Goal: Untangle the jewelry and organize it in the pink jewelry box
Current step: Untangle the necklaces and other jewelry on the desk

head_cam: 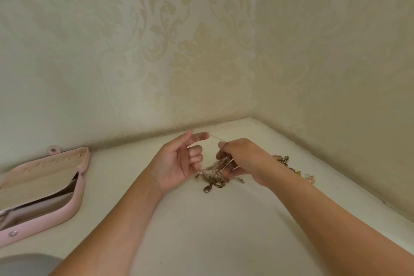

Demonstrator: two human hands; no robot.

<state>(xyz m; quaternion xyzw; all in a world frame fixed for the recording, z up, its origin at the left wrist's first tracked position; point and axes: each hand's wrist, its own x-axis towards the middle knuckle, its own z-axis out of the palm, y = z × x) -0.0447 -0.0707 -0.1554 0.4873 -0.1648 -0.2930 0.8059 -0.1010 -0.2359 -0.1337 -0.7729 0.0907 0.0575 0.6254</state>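
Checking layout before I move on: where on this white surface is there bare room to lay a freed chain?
Bare: the stretch between the pink box and the left forearm, and the near patch between the two forearms. Crowded: the tangle held by the left hand and right hand, and the wall-side strip with loose chains and rings.

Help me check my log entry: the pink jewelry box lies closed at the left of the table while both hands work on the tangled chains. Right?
No: the head view shows the pink jewelry box open, not closed. The rest holds: it lies at the left of the table while the left hand and right hand work on the tangled chains.
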